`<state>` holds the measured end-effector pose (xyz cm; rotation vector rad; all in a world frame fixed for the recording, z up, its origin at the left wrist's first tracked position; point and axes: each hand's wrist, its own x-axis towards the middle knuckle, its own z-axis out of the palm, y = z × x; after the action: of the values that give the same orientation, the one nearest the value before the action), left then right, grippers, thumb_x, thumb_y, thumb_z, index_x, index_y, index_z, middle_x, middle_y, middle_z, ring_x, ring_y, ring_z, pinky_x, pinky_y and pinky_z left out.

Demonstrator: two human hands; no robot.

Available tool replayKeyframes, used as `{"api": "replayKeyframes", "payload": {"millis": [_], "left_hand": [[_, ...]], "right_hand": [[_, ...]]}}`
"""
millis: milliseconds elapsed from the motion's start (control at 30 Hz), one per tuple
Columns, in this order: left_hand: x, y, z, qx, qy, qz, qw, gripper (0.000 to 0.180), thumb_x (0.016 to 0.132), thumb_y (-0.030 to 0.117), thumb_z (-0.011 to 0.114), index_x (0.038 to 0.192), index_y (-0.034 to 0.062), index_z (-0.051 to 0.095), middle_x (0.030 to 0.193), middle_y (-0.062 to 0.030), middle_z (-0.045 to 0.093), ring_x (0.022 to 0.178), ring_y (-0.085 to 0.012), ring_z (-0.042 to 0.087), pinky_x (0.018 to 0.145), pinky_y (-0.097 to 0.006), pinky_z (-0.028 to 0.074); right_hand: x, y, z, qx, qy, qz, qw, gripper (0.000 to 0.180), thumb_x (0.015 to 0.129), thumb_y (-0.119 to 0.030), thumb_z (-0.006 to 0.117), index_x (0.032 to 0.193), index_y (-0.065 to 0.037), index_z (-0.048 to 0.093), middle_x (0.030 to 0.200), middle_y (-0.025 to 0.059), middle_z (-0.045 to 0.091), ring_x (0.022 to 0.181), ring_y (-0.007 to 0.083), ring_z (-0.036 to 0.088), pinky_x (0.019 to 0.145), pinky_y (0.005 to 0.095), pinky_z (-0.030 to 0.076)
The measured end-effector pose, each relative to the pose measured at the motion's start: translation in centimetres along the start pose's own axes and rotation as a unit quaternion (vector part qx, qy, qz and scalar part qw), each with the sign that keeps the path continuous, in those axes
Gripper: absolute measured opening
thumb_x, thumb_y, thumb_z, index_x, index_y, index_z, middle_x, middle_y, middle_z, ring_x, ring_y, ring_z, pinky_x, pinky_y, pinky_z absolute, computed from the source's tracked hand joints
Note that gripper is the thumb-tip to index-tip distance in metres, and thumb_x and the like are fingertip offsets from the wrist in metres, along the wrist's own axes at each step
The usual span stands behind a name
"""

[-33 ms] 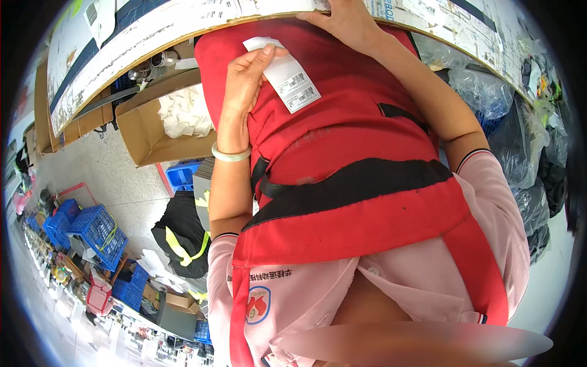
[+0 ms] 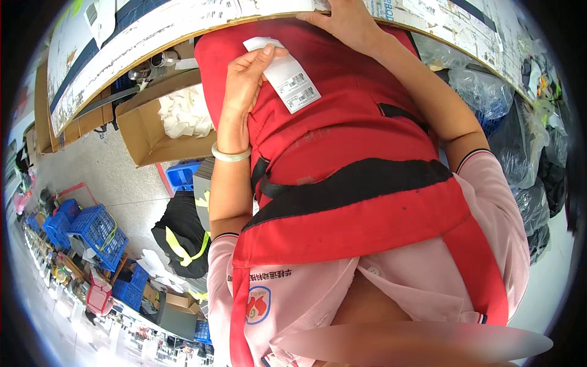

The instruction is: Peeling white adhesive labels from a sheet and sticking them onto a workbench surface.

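My left hand is closed, pinching a strip of white labels between thumb and fingers. The strip hangs over the lap of my red apron, its printed barcodes facing up. A pale bangle circles my left wrist. At the top of the view, my right hand rests at the near edge of the worktable. Its thumb stretches out along that edge, apart from the fingers, whose tips are cut off by the frame. I see nothing held in it.
Under the table on the left stands an open cardboard box with crumpled white pieces inside. Blue crates stand on the floor farther left, near a black cloth bundle. Filled plastic bags crowd the right side.
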<state>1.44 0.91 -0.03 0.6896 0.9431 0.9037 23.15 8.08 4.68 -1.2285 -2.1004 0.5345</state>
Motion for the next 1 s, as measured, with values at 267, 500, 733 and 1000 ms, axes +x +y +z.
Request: {"api": "replayKeyframes", "payload": {"millis": [267,500,733,1000], "left_hand": [[-0.1,0.0,0.0,-0.005,0.001,-0.001,1.000,0.030,0.096,0.025,0.060,0.098,-0.0033,0.070,0.086,-0.0075,0.070,0.071,-0.0109,0.064,0.064,-0.021,0.051],[0.0,-0.3,0.3,0.042,0.053,0.055,0.996,0.018,0.094,0.011,0.061,0.105,-0.0006,0.070,0.091,-0.0045,0.070,0.080,-0.0081,0.061,0.072,-0.020,0.049],[-0.8,1.2,1.6,0.184,0.116,0.150,0.964,0.021,0.092,0.003,0.060,0.110,0.0038,0.070,0.086,0.0006,0.068,0.074,-0.0033,0.055,0.069,-0.018,0.046],[1.5,4.0,2.5,0.405,0.195,0.292,0.844,0.025,0.087,0.012,0.066,0.109,0.0007,0.068,0.091,-0.0179,0.071,0.084,-0.0203,0.068,0.078,-0.031,0.051]], "right_hand": [[0.5,-0.4,-0.3,0.019,-0.029,0.015,0.999,0.058,0.074,-0.011,0.074,0.127,-0.004,0.052,0.104,0.0176,0.061,0.097,0.0339,0.057,0.086,0.0406,0.046],[0.6,-0.2,-0.4,0.028,-0.016,0.017,0.999,0.054,0.075,-0.009,0.073,0.125,-0.004,0.054,0.102,0.0168,0.062,0.095,0.0328,0.058,0.085,0.0394,0.046],[1.2,0.0,-0.6,0.032,-0.019,0.057,0.998,0.050,0.075,-0.007,0.072,0.123,-0.006,0.056,0.096,0.0142,0.062,0.093,0.0317,0.058,0.083,0.0382,0.047],[2.1,-0.5,-1.0,0.075,-0.083,0.109,0.988,0.045,0.076,-0.007,0.070,0.118,-0.006,0.056,0.096,0.0146,0.061,0.093,0.0301,0.059,0.081,0.0355,0.048]]}}
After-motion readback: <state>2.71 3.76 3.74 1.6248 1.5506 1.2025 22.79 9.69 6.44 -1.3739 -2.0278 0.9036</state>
